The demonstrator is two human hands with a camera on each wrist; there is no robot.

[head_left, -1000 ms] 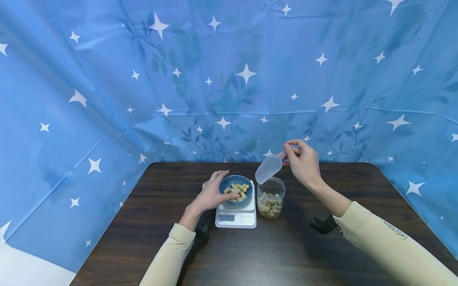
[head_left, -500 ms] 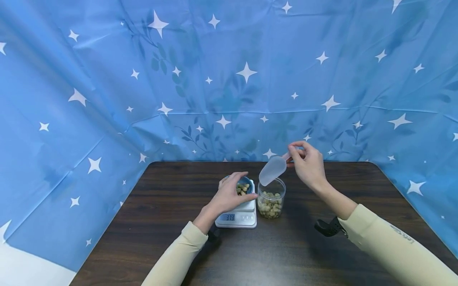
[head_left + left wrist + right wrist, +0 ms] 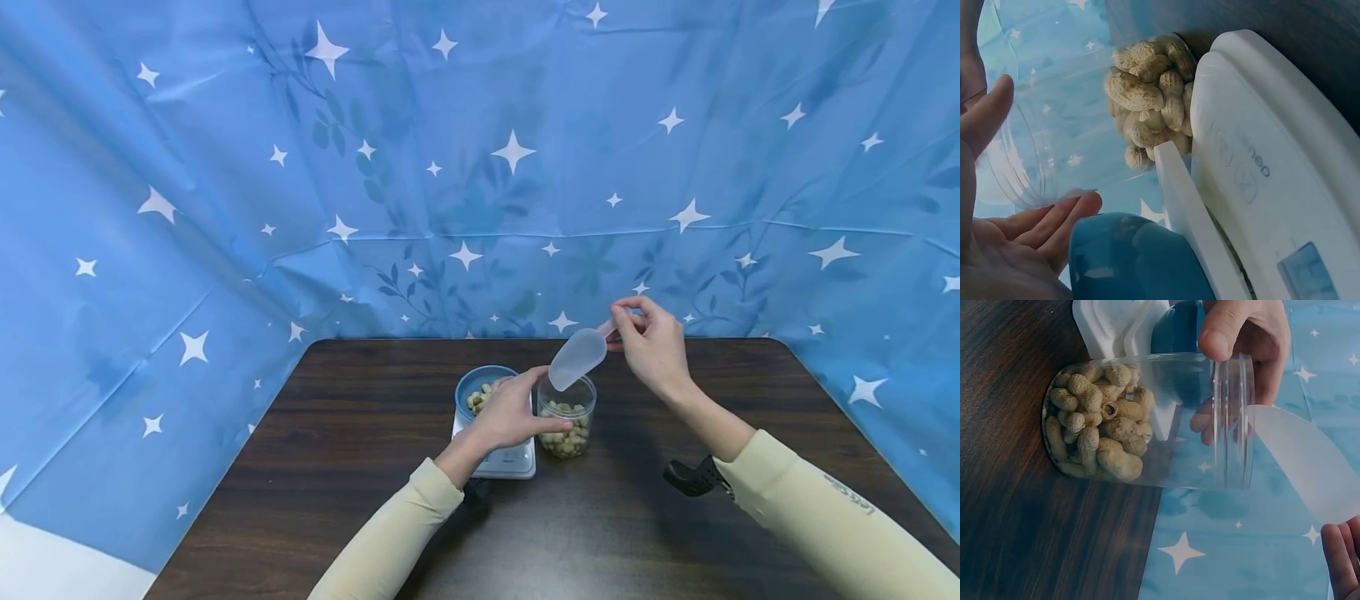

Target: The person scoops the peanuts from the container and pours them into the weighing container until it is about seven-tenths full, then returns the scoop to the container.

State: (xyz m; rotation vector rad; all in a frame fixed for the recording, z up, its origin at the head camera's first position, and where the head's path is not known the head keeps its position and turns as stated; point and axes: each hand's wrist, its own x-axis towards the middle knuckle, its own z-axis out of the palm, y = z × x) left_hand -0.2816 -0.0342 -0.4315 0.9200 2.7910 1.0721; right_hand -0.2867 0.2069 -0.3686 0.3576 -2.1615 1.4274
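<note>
In the head view my left hand [image 3: 513, 414] is spread at the left side of a clear plastic jar [image 3: 576, 408] of peanuts, thumb on the near side. Its fingertips lie right at the jar wall below the rim in the left wrist view. My right hand [image 3: 654, 346] pinches the handle of a translucent white scoop [image 3: 577, 358], tilted with its tip over the jar's mouth. The scoop looks empty. A blue bowl [image 3: 471, 385] of peanuts sits on a white kitchen scale [image 3: 517, 462], partly hidden behind my left hand.
Jar and scale stand close together on the dark wooden table [image 3: 345, 442]. Behind it hangs a blue curtain [image 3: 420, 108] with white stars. A black wrist device [image 3: 690, 478] hangs below the right sleeve.
My left hand has moved right, from beside the bowl across the scale to the jar. The right hand and scoop have shifted slightly right, staying above the jar.
</note>
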